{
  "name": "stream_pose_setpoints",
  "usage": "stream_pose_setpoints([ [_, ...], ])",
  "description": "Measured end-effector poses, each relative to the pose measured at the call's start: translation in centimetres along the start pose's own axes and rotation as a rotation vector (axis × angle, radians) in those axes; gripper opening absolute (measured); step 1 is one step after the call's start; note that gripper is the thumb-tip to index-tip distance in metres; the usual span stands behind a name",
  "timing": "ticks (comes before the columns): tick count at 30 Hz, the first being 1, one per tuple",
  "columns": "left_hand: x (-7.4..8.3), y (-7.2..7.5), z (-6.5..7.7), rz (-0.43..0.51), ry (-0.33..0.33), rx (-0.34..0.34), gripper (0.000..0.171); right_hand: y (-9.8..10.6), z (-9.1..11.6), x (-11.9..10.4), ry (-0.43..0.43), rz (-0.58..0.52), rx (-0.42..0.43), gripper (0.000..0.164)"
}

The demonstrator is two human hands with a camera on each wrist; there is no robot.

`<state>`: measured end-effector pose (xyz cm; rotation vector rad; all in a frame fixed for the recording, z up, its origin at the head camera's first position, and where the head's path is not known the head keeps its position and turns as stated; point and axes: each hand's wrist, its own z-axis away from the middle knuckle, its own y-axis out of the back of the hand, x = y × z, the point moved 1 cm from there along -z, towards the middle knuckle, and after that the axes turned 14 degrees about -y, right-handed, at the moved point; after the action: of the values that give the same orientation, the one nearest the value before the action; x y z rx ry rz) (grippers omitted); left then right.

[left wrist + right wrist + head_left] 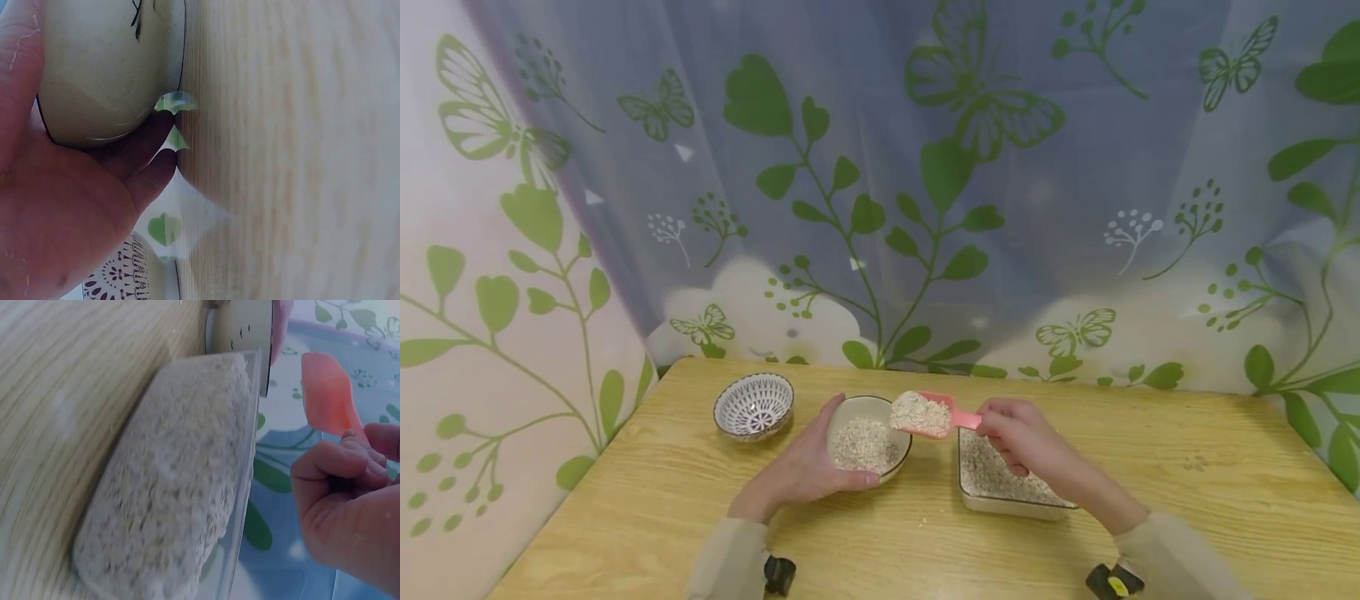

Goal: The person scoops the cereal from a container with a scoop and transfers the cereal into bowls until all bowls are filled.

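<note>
My right hand [1026,437] grips the handle of a pink scoop [326,394], which is heaped with rolled oats [919,414]. In the head view the scoop's front overlaps the right rim of a cream bowl [106,75] with a dark edge. Oats [865,444] lie inside that bowl. My left hand [816,458] holds the bowl from its left side, with the thumb along the near rim and the fingers around the far side. Below my right hand stands a rectangular container [1015,506] full of oats [162,469], partly covered by the hand in the head view.
A patterned black-and-white bowl [754,406] stands at the back left of the wooden table [1195,483]. A few stray flakes [922,523] lie near the front. Behind the table hangs a curtain [880,208] printed with leaves and butterflies.
</note>
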<state>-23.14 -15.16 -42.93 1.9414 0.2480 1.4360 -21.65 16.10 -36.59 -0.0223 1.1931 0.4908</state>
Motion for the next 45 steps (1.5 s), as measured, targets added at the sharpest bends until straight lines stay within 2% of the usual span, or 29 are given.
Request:
stream_pose_setpoints([
  [4, -0.1, 0.0, -0.1, 0.000, -0.002, -0.004, 0.134, -1.1, -0.3, -0.2, 0.056, 0.127, 0.072, 0.016],
  [9, -0.3, 0.0, -0.3, -0.013, -0.004, -0.010, 0.134, -2.7, -0.6, -0.9, 0.158, 0.366, 0.181, 0.015],
  [16, -0.2, -0.1, -0.3, -0.004, -0.011, -0.022, 0.133, -4.4, -0.6, -1.8, 0.301, 0.684, 0.268, 0.010],
  [20, -0.1, -0.1, -0.3, 0.005, -0.019, -0.020, 0.133, -5.1, -0.6, -1.9, 0.339, 0.853, 0.348, 0.010],
  [23, -0.1, -0.1, -0.4, 0.006, -0.027, -0.020, 0.132, -5.5, -0.7, -1.8, 0.351, 0.893, 0.363, 0.012],
  [31, -0.2, -0.2, -0.5, 0.012, -0.026, -0.019, 0.131, -6.8, -1.4, -1.8, 0.375, 0.882, 0.347, 0.012],
  [36, 0.1, -0.3, -0.5, 0.027, -0.024, -0.021, 0.131, -7.2, -1.5, -1.7, 0.429, 0.973, 0.424, 0.016],
  [45, -0.1, -0.3, -0.4, 0.001, -0.022, -0.025, 0.133, -6.7, -1.2, -1.6, 0.568, 1.157, 0.572, 0.017],
])
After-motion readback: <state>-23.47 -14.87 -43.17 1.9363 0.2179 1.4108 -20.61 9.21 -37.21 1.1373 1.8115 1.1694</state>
